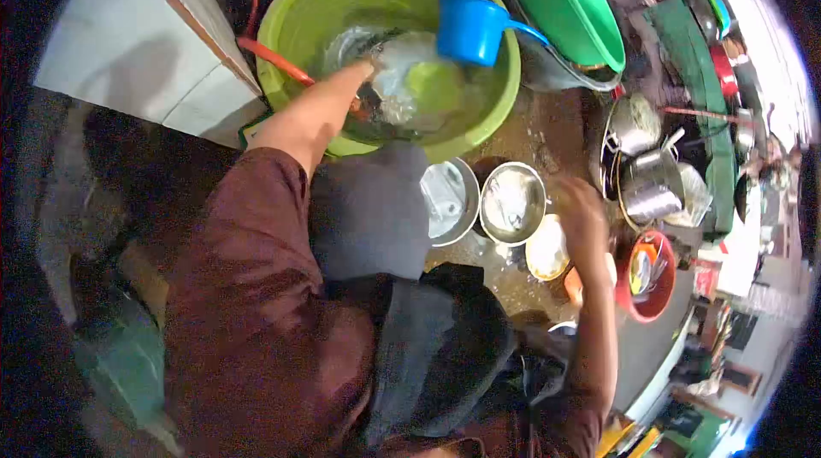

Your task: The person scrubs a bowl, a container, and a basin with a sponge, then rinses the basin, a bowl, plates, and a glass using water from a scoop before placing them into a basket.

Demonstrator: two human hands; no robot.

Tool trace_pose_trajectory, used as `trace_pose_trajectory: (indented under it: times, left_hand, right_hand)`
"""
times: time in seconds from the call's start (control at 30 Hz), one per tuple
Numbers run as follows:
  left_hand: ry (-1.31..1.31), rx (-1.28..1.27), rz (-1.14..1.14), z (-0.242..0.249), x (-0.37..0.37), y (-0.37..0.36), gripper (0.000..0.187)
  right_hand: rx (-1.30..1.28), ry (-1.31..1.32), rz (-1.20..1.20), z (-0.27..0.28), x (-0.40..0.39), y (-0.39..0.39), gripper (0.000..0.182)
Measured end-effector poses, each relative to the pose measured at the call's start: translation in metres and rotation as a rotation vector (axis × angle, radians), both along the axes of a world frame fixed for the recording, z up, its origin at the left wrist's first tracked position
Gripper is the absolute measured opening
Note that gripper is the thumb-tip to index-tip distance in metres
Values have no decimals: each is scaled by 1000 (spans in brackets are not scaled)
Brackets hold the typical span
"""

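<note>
My left hand (pixel 366 83) reaches down into a large lime-green basin (pixel 278 22) of cloudy, stirred water; its fingers are hidden or blurred there. A blue dipper (pixel 466 37) sits at the basin's far right side, its handle over the rim. My right hand (pixel 580 208) is smeared by motion, so its grip does not show. It is just right of a round metal bowl (pixel 513 201) on the wet floor. Another metal bowl (pixel 466 214) holding a pale piece stands left of that one. Below my right hand lies a pale round dish (pixel 547 251).
A red hose (pixel 278 60) crosses the basin's left rim beside a white tiled block (pixel 128 47). A green tub (pixel 577 9) leans at the upper right. Metal pots (pixel 652 189) stand at right, above a red bucket (pixel 665 304) holding utensils.
</note>
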State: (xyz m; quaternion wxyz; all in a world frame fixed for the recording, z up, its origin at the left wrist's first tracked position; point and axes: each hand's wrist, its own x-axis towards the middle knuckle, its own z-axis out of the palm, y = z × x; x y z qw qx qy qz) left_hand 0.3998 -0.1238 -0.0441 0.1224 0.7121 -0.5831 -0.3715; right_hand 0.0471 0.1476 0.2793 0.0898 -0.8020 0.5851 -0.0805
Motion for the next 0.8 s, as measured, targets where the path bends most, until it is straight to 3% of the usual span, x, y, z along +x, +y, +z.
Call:
trace_pose_trajectory:
  times: [0.1,0.23,0.3,0.47,0.5,0.53,0.57,0.63,0.67,0.73,0.8]
  left_hand:
    - [159,8,19,-7,1,-1,40]
    - [346,27,28,-10,-2,-10,47]
    - [443,32,38,-5,-4,-11,52]
    - [656,50,94,15,-15,-2,64]
    - [569,9,30,0,-18,-8,71]
    - [600,74,80,57,-19,11,67]
    - [600,81,81,53,-23,9,67]
    - [475,-257,106,38,-31,1,59]
    - [477,-254,109,32,-34,-5,59]
    - [511,-696,29,26,-35,-15,45]
    - [506,-654,41,30,-27,-23,42]
  right_hand:
    - [125,-251,225,-91,100,-112,33]
    - [201,-268,311,-188,160,-195,37]
    - [450,231,48,-209,183,-221,40]
    - [337,369,-15,-268,178,-265,41]
    - [312,383,-32,-275,175,-271,42]
    - [294,390,-46,-281,171,-277,42]
    - [291,400,-53,-285,167,-281,42]
    - [323,417,-55,-291,157,-286,43]
    - [355,425,-51,-293,151,-288,43]
    - [435,434,-35,-296,146,-291,44]
    - [487,432,-16,-301,144,-293,45]
